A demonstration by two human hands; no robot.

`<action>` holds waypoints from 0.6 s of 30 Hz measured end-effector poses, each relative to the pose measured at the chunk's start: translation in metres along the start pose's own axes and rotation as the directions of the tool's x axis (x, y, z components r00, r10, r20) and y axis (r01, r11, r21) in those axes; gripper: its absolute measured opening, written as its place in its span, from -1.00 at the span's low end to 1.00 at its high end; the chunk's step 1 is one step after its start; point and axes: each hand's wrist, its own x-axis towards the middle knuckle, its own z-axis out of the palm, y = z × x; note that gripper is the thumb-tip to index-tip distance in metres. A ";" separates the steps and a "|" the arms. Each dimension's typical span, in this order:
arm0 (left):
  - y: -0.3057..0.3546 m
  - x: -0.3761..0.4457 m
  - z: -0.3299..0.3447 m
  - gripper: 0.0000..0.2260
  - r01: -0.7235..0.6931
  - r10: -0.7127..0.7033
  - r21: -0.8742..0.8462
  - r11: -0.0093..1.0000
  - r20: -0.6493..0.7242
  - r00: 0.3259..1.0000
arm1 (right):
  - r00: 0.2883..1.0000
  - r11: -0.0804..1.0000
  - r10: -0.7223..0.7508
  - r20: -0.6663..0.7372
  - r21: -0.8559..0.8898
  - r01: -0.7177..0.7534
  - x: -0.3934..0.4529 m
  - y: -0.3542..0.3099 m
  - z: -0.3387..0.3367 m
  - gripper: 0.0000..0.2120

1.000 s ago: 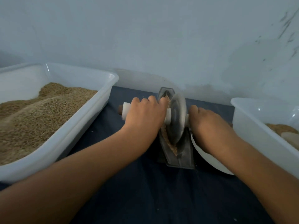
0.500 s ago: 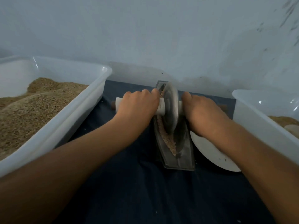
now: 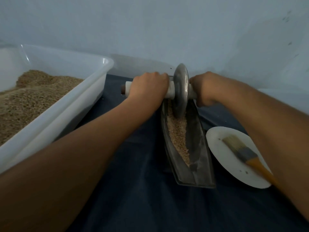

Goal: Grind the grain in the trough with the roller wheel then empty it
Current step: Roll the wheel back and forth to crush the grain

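Trough [image 3: 194,148], long axis running away toward the wall, holds grain [image 3: 178,131]; wheel [image 3: 181,91] upright at far end, left hand [image 3: 148,87] and right hand [image 3: 203,88] curled round its axle; tub [image 3: 70,104] holds grain.

roller wheel [image 3: 181,91] pushed to far end of trough [image 3: 195,148], both hands [image 3: 148,86] [image 3: 203,88] went with it; near stretch of ground grain [image 3: 178,136] now exposed; brush [image 3: 245,152] on white plate [image 3: 222,158] uncovered by right arm

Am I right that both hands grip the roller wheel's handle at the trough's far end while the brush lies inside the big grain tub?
Not quite: the head view shows the yellow-handled brush lying on the white round plate, not the tub. The rest holds.
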 end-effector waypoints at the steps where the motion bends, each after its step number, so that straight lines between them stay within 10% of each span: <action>1: 0.000 -0.002 -0.001 -0.79 -0.002 0.002 -0.004 1.000 -0.001 1.000 | 1.000 1.000 0.011 -0.004 0.025 -0.011 -0.003 0.000 0.002 -0.62; 18: 0.029 -0.112 -0.047 -0.77 -0.089 0.110 0.183 0.979 -0.109 0.988 | 0.956 0.996 0.024 -0.294 0.094 0.004 -0.145 -0.032 0.018 -0.77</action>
